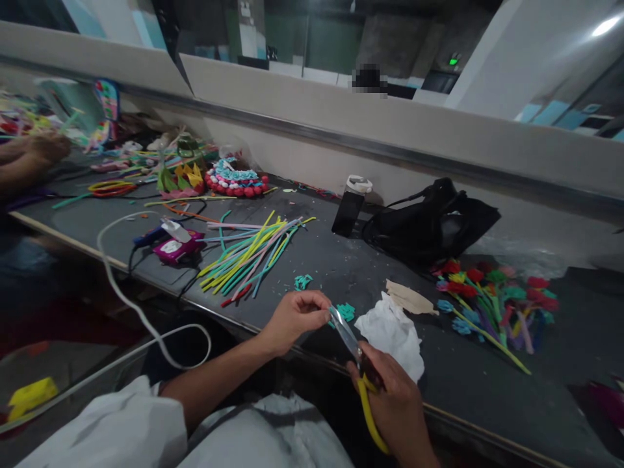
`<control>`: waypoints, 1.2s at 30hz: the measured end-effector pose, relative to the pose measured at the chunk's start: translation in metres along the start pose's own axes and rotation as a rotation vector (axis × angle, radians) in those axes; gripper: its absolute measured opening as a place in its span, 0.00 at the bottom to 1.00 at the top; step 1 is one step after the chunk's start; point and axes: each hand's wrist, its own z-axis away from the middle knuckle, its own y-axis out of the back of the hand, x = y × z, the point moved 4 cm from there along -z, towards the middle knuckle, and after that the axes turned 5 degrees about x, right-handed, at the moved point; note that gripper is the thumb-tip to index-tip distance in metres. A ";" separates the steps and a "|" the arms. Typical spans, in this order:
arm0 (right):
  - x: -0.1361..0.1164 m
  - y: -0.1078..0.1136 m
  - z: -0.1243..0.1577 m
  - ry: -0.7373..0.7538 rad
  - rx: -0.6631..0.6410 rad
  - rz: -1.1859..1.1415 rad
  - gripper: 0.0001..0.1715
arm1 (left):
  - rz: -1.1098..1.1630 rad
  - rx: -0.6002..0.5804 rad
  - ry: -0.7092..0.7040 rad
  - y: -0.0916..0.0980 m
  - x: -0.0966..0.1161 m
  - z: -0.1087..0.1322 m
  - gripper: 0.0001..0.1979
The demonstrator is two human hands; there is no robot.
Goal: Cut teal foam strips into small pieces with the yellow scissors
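Observation:
My right hand is closed round the yellow handles of a pair of scissors, blades pointing up and left. My left hand is pinched at the blade tips; what it pinches is too small to name. Small teal foam cut pieces lie just beyond the blades on the dark table. A crumpled white tissue lies to the right of my hands.
A pile of coloured foam sticks lies left of centre, with a pink device and white cable. Foam flowers lie at the right, a black bag and dark bottle behind. Another person's hand works far left.

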 end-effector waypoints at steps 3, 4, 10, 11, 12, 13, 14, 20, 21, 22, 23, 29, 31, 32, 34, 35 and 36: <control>-0.002 0.002 -0.002 0.019 0.018 0.020 0.16 | -0.003 0.011 0.013 0.001 0.000 0.000 0.08; -0.003 0.003 -0.003 0.021 0.021 0.026 0.16 | -0.004 0.013 0.016 0.001 0.000 0.000 0.08; -0.001 0.004 -0.002 0.038 0.006 0.041 0.17 | -0.020 0.028 0.031 0.002 -0.001 0.000 0.08; 0.000 0.004 -0.001 0.043 0.001 0.046 0.18 | -0.027 0.031 0.032 0.002 -0.001 0.000 0.08; 0.000 0.004 -0.001 0.051 -0.004 0.053 0.18 | -0.036 0.033 0.036 0.002 -0.002 0.001 0.08; 0.001 0.004 0.000 0.056 -0.007 0.060 0.18 | -0.044 0.036 0.039 0.002 -0.002 0.001 0.08; 0.002 0.004 0.000 0.061 -0.006 0.066 0.19 | -0.051 0.038 0.042 0.003 -0.002 0.001 0.08; 0.003 0.004 0.002 0.029 0.026 0.007 0.18 | -0.055 0.034 0.044 0.003 -0.002 0.001 0.09; 0.003 0.005 0.001 -0.027 0.031 -0.023 0.16 | -0.047 0.030 0.039 0.003 -0.001 0.001 0.08; 0.003 0.005 -0.001 -0.102 0.034 -0.066 0.14 | -0.038 0.024 0.030 0.003 0.000 0.001 0.08; 0.002 0.005 -0.004 -0.190 0.033 -0.122 0.14 | -0.029 0.013 0.018 0.002 0.001 0.001 0.08; -0.013 -0.010 -0.020 -0.714 -0.078 -0.820 0.29 | -0.009 -0.093 -0.079 -0.005 0.006 0.004 0.08; -0.023 -0.014 -0.027 -0.774 -0.085 -1.027 0.34 | -0.013 -0.113 -0.109 -0.006 0.007 0.006 0.07; -0.028 -0.016 -0.031 -0.798 -0.086 -1.094 0.35 | -0.017 -0.126 -0.118 -0.006 0.007 0.006 0.07; -0.034 -0.019 -0.036 -0.832 -0.067 -1.183 0.36 | -0.013 -0.161 -0.108 -0.007 0.007 0.008 0.07; -0.036 -0.021 -0.039 -0.837 -0.062 -1.215 0.36 | -0.007 -0.181 -0.094 -0.007 0.006 0.009 0.07; -0.038 -0.023 -0.041 -0.839 -0.060 -1.243 0.36 | -0.001 -0.200 -0.083 -0.007 0.006 0.009 0.07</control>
